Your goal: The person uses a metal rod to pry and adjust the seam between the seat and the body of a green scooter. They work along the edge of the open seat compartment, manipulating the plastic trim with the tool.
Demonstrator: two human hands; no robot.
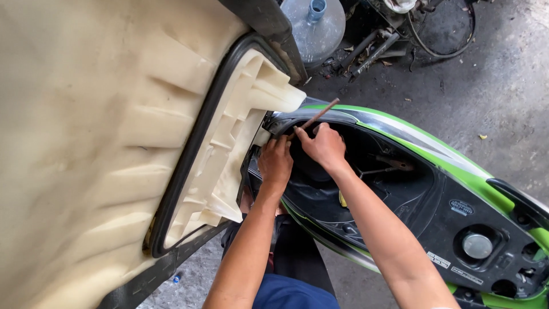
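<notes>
A green and black scooter [400, 134] stands with its seat [114, 131] flipped up, showing the cream underside with a black rubber seal. Both my hands reach into the front of the black under-seat compartment [394, 194], close to the seat hinge. My right hand [323, 146] grips a thin brown rod-like tool [320, 113] that points up and away. My left hand [275, 163] is pressed against the compartment's front edge beside it, fingers curled; what it holds is hidden.
A silver fuel cap [477, 246] sits at the rear of the scooter. A clear water jug [314, 26] and several metal parts and cables [400, 28] lie on the concrete floor [503, 86] beyond. A small yellow object [342, 199] rests in the compartment.
</notes>
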